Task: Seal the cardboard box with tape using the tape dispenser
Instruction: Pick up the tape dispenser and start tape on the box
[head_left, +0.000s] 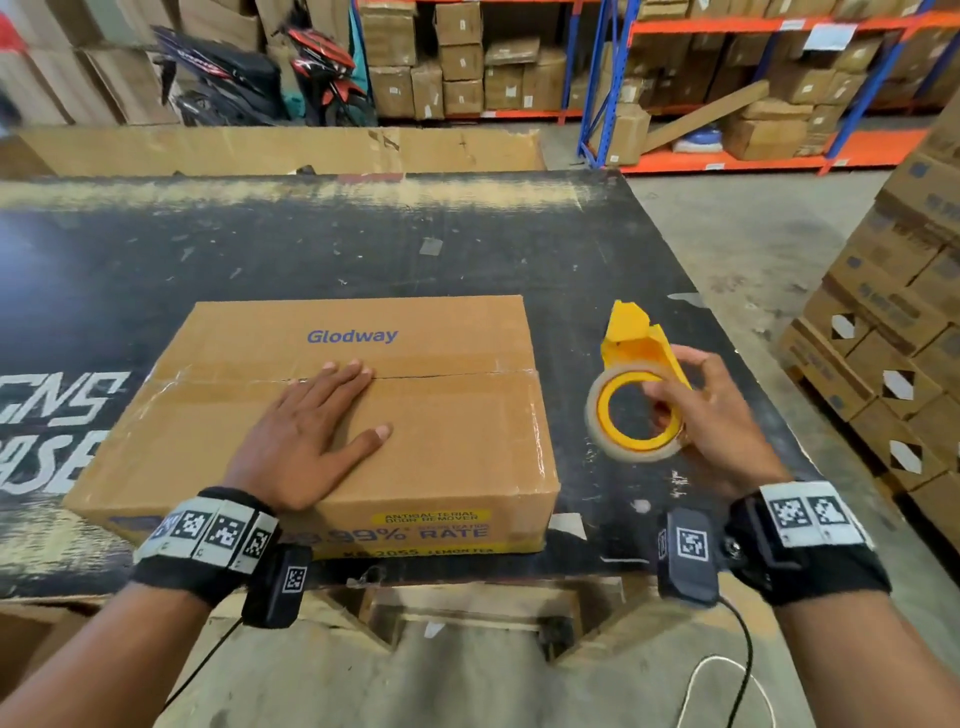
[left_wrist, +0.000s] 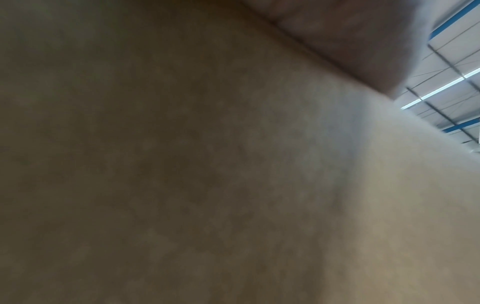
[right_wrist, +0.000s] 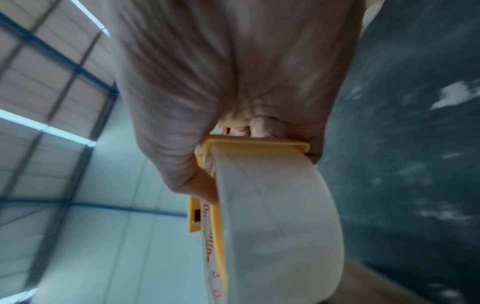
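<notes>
Surface: my scuffed black worktable (head_left: 519, 249), racked warehouse.
Left hand (head_left: 306, 431): flat on brown cardboard box (head_left: 457, 447).
Right hand (head_left: 711, 415): gripping yellow plastic tape dispenser (head_left: 636, 343).

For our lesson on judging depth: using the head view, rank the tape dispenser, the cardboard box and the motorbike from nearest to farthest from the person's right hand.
1. Tape dispenser: held in the right hand, over the table's right side.
2. Box: left of that hand, under the flat left hand.
3. Motorbike: far back on the left, beyond the table.
</notes>
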